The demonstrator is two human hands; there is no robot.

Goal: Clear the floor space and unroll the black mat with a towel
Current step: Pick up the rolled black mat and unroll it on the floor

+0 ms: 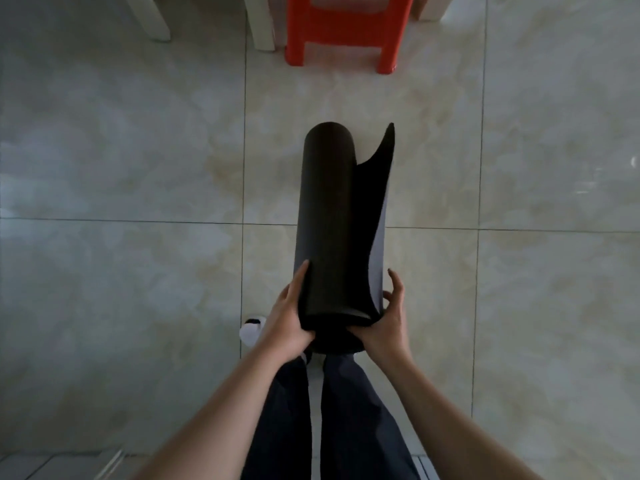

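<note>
The rolled black foam mat (325, 216) is held above the pale tiled floor (138, 168), its near end gripped by 2 hands. The left hand (285, 318) curls around one side, and the right hand (386, 318) clasps the loose outer flap (379, 188), probably to start peeling it open. No towel shows.
</note>
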